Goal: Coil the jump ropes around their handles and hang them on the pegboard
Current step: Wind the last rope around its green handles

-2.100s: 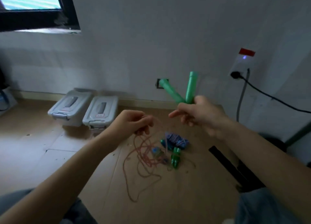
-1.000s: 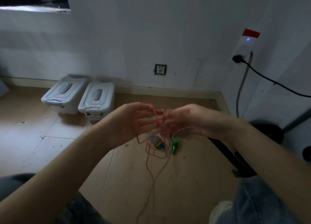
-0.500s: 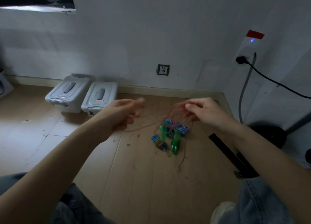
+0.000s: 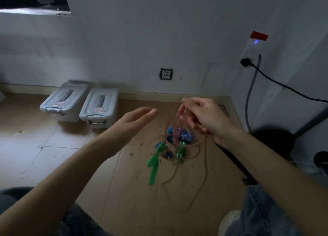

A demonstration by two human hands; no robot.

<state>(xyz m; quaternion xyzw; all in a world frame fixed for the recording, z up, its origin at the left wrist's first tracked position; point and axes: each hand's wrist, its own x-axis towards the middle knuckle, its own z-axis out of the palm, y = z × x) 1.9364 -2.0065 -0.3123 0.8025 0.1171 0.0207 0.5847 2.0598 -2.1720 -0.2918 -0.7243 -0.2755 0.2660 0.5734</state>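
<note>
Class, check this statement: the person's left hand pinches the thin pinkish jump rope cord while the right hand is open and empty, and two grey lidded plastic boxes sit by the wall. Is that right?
Not quite: the hands are swapped. In the head view the right hand pinches the thin pinkish jump rope cord, while the left hand is open and empty. The two grey lidded plastic boxes do sit by the wall.

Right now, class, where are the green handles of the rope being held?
In the head view, the green handles dangle below centre on the pink rope gripped by the right hand, left of the pile of ropes on the floor.
</note>
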